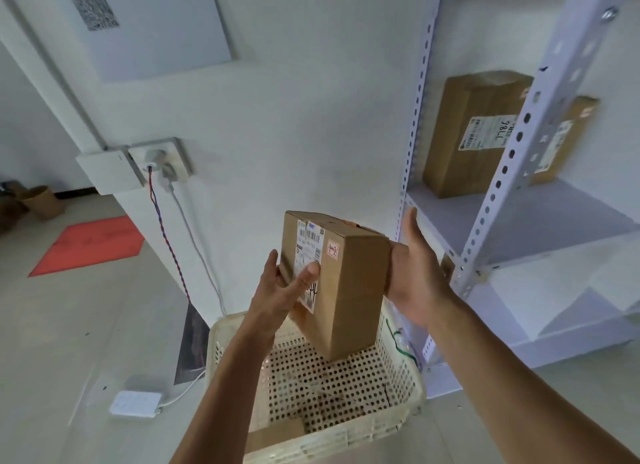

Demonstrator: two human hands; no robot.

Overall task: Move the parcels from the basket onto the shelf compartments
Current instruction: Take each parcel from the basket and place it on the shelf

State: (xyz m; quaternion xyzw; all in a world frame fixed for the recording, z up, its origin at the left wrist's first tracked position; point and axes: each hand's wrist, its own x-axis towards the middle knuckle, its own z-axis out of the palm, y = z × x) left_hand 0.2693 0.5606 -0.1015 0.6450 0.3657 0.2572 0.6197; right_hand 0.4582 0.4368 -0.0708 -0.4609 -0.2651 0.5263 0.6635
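Nearest the camera, the cream perforated basket [346,439] sits on the floor, with both bare forearms reaching out over it. One flat brown parcel [277,432] lies in the basket's near left corner, partly under the left forearm.

Just beyond, the held box [353,290] hangs tilted between the two hands, over the basket's far half, with its lowest corner showing against the holed floor. The left hand [280,290] grips the box's left edge. Its thumb is pressed across the white shipping label on the front face, and its fingers are curled round behind that edge. The right hand [412,273] lies flat against the box's right side with the thumb pointing straight up, clear of the cardboard. Its fingers pass behind the box, out of sight. The box is therefore squeezed between the two hands, left of the shelf and lower than its occupied board.

To the right stands the pale metal shelf [502,221], its perforated uprights just beside the right hand. On the upper board stands a tall carton [474,141] with a label facing out, and a second carton [568,134] sits just to its right, behind the front upright.

On the floor to the left lies a white adapter [135,403]. Farther back are a wall socket [162,162] with a twisted red-and-blue cable [166,228] hanging from it, a red mat [90,244], and a grey panel [156,31] high on the wall.
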